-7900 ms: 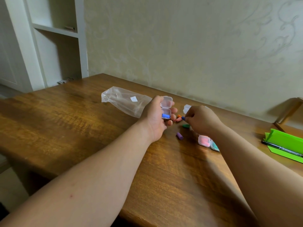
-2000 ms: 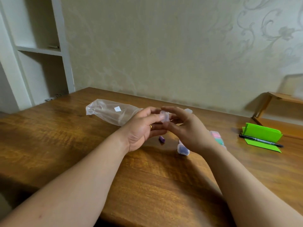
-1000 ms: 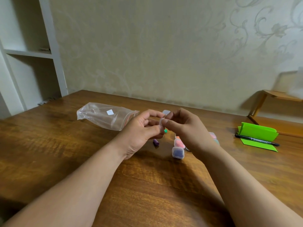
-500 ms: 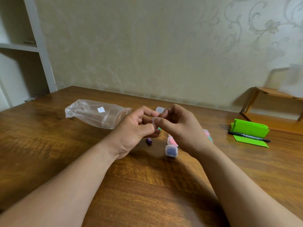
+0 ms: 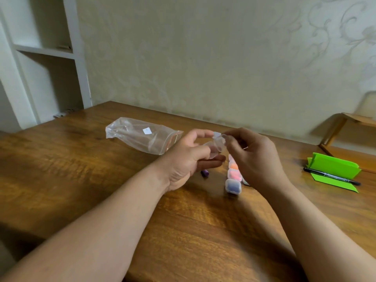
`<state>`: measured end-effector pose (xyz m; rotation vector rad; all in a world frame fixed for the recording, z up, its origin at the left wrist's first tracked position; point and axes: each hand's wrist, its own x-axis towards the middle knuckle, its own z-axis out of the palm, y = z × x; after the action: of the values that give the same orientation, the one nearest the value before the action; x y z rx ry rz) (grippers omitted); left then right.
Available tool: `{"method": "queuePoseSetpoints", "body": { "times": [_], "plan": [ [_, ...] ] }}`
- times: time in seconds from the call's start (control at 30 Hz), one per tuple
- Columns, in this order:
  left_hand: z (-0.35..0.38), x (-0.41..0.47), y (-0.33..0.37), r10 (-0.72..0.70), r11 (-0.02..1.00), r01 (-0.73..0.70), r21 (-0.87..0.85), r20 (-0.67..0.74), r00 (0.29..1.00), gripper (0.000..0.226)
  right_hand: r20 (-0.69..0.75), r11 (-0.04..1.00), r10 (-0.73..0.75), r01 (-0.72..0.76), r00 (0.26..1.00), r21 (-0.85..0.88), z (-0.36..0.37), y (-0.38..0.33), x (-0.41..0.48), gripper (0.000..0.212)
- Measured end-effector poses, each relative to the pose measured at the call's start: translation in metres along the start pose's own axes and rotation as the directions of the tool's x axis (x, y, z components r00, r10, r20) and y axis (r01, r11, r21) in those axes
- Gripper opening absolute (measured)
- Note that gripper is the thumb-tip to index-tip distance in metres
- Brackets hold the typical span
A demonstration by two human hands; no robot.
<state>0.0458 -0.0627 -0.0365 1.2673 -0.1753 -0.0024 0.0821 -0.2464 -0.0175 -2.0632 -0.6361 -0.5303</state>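
Wooden surface (image 5: pixel 81 180) carries a row of little boxes (image 5: pixel 235 177) just below the right hand (image 5: pixel 256 159) — the nearest shows blue inside, the next pink, then orange — so several look filled and closed. A purple piece (image 5: pixel 205 173) lies loose under the left hand (image 5: pixel 187 159), not yet packed. Above it, both hands pinch one small clear box (image 5: pixel 216 143), fingers clamped on lid and base; it seems empty, partly open. Off right sit a green card (image 5: pixel 333 167) and pen (image 5: pixel 331 177); farthest lies a clear bag (image 5: pixel 142 137).
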Motion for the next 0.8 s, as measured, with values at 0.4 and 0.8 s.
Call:
{"method": "queuePoseSetpoints", "body": {
  "times": [0.4,0.8],
  "plan": [
    [-0.013,0.003,0.018,-0.068,0.996,0.053,-0.068,-0.231,0.971,0.054,0.117,0.996,-0.084,0.087,0.99,-0.025,0.039,-0.031,0.045,0.024],
    [-0.053,0.005,0.028,-0.039,0.895,-0.159,-0.416,-0.428,0.903,0.051,0.348,0.912,-0.069,0.201,0.935,-0.358,0.091,-0.018,0.017,0.023]
  ]
}}
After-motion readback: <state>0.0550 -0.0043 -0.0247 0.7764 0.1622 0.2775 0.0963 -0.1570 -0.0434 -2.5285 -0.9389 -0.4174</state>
